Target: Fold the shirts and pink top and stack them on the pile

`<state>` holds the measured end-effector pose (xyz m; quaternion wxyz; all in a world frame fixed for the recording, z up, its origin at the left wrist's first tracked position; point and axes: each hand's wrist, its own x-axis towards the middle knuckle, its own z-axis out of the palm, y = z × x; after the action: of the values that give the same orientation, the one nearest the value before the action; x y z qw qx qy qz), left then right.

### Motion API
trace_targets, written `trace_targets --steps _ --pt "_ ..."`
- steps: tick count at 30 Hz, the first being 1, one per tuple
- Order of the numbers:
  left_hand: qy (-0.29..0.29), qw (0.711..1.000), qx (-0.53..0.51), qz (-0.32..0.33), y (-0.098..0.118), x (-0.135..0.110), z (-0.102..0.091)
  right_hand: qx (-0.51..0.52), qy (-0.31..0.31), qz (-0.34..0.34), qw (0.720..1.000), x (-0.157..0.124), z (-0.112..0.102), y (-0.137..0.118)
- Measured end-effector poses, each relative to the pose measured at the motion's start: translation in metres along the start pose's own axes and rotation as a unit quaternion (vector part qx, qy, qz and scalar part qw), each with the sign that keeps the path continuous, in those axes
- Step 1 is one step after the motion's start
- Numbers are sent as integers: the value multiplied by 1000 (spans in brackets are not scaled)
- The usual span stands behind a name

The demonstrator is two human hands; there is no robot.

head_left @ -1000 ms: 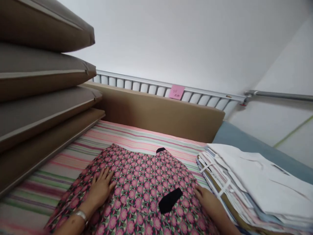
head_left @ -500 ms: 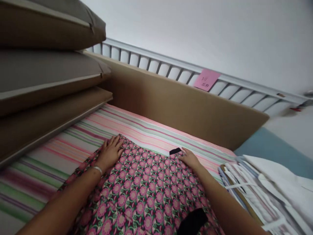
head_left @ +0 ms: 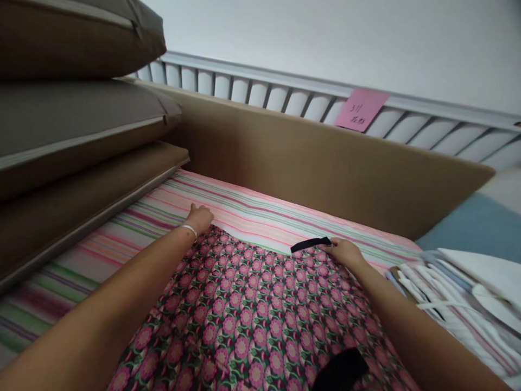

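A pink-flowered cloth (head_left: pixel 260 304) with a dark ground, perhaps an apron, is spread over a striped sheet (head_left: pixel 252 212). My left hand (head_left: pixel 201 219) is closed at its far left corner, fingertips curled down out of sight. On the far right corner my right hand (head_left: pixel 344 252) pinches the edge, thumb and fingers together, at the end of a black band (head_left: pixel 311 244). That band lies along the far edge. Another black band (head_left: pixel 342 369) curves across the cloth near me.
Thick grey-brown cushions (head_left: pixel 81 114) are stacked at the left. A brown board (head_left: pixel 285 146) stands along the back, before a white slatted rail with a pink note (head_left: pixel 361 110). Folded cloths tied with white strips (head_left: pixel 456 315) lie at the right.
My left hand, flat with fingers spread before, is now closed on the cloth's corner. My right hand keeps its pinch, and more of the black band shows beside it. The view has shifted slightly.
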<state>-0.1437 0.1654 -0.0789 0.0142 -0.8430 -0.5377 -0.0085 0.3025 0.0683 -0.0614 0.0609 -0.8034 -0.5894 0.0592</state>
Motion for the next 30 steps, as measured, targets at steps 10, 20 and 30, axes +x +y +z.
trace_targets --steps 10,20,30 --pt "109 993 49 12 5 -66 -76 42 108 -41 992 -116 -75 10" --pt "201 979 17 -9 0 -237 -3 14 193 -162 968 -316 17 23" --pt "216 976 17 -15 0 -258 6 56 200 -123 970 -331 15 14"
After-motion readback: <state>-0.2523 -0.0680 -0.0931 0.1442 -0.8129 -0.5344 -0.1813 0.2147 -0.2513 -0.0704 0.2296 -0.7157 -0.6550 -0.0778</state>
